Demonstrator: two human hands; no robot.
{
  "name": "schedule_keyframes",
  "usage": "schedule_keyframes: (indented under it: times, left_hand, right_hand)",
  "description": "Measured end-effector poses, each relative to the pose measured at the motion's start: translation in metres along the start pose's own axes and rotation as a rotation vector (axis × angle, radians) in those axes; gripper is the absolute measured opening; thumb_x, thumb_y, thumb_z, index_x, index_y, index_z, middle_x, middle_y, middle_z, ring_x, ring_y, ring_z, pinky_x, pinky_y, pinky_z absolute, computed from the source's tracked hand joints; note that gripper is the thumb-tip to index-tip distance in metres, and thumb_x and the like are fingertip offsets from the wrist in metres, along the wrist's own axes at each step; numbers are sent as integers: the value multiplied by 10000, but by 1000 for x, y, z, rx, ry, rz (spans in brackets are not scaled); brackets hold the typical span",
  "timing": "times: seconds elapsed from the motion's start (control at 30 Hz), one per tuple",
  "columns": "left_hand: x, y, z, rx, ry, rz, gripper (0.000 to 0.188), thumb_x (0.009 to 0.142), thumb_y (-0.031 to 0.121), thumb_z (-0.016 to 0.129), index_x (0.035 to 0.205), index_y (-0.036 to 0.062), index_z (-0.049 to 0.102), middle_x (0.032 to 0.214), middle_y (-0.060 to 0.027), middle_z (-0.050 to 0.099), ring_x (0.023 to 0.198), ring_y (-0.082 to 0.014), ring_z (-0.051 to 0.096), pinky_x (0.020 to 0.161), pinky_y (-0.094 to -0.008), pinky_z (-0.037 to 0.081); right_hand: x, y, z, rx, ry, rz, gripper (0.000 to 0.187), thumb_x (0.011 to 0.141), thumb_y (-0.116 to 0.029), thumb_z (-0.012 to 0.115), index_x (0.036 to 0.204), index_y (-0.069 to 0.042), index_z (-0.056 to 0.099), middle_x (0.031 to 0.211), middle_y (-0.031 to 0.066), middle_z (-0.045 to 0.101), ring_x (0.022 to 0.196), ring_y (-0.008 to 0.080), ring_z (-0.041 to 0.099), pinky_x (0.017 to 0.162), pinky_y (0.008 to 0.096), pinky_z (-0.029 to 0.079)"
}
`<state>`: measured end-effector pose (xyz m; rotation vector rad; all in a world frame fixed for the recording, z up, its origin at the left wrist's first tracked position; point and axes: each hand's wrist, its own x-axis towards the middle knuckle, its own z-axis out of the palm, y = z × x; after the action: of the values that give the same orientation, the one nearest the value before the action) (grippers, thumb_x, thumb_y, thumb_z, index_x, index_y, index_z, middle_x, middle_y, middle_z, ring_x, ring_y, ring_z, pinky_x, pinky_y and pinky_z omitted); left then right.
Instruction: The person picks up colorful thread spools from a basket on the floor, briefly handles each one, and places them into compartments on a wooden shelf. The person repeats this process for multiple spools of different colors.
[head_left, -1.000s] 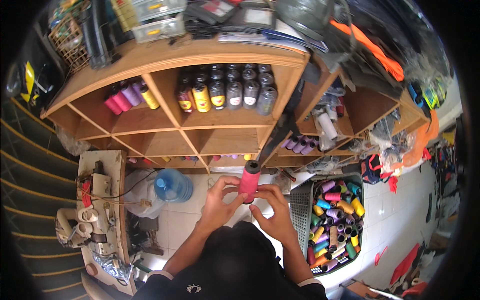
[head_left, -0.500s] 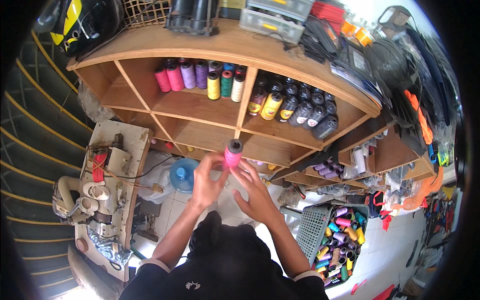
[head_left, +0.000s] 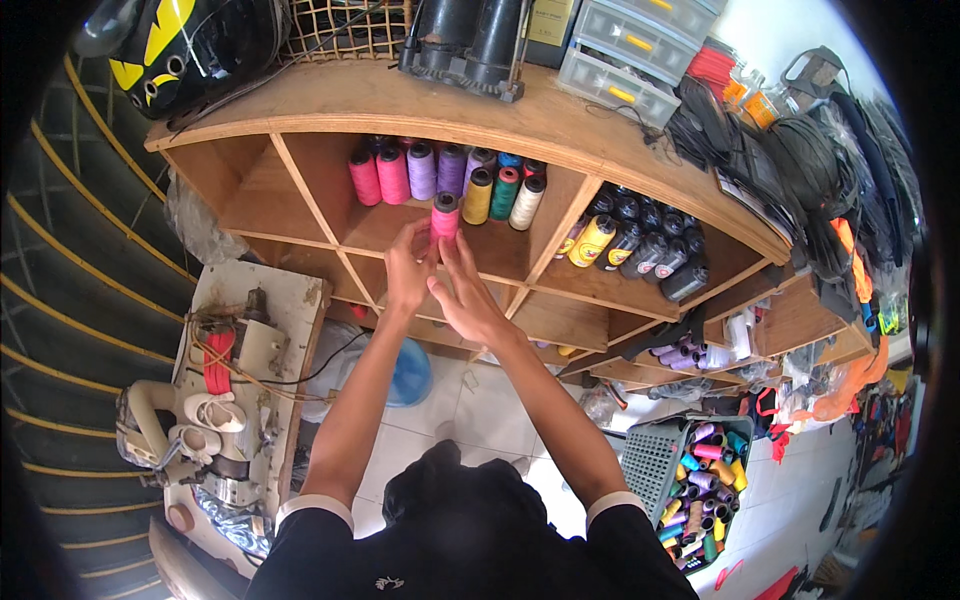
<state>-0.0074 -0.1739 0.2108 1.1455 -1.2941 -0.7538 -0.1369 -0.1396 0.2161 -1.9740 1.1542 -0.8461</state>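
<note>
A pink thread spool (head_left: 444, 222) with a dark top is held upright between my two hands, in front of the upper middle compartment of the wooden shelf (head_left: 400, 247). The fingers of my left hand (head_left: 408, 272) close on its left side. My right hand (head_left: 466, 296) has its fingertips against the lower right side, its thumb near the base. Just behind stand several thread spools: pink (head_left: 393, 176), purple (head_left: 422, 172), yellow (head_left: 478, 196), green (head_left: 505, 194) and cream (head_left: 527, 203).
Bottles with dark caps (head_left: 650, 252) fill the compartment to the right. A green basket (head_left: 655, 462) of mixed spools stands on the floor at right. On the left is a white-topped table (head_left: 305, 345) with a sewing machine (head_left: 215, 410). A blue water jug (head_left: 410, 375) sits below the shelf.
Both hands have reached forward and slightly left with the pink spool, from below the shelf opening up to the upper middle compartment. My view has shifted too.
</note>
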Motion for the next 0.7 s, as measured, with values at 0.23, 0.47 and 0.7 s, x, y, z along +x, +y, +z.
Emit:
schedule_keyframes:
  times: [0.23, 0.47, 0.7]
  left_hand:
    - [38, -45, -1, -4, 23, 138, 323, 835, -65, 618, 1154, -37, 574, 1070, -177, 683, 984, -245, 679, 866, -333, 535]
    - [45, -34, 6, 60, -41, 140, 282, 848, -52, 604, 1130, -55, 595, 1030, -200, 671, 919, -278, 685, 802, -357, 551]
    - [34, -40, -27, 512, -180, 514, 197, 798, -24, 623, 987, -11, 675, 1023, -162, 645, 933, -359, 640, 818, -420, 540]
  right_hand:
    - [39, 9, 16, -60, 89, -24, 850, 934, -501, 523, 1477, 67, 199, 1524, 309, 105, 1416, 449, 194, 1154, 453, 244]
    - [40, 23, 11, -152, 189, -114, 792, 932, -476, 538, 1431, 87, 286, 1462, 319, 215, 1327, 469, 341, 1097, 485, 327]
    - [28, 18, 12, -578, 194, -159, 522, 864, -180, 544, 1281, 127, 479, 1342, 311, 452, 1268, 432, 445, 1091, 478, 336]
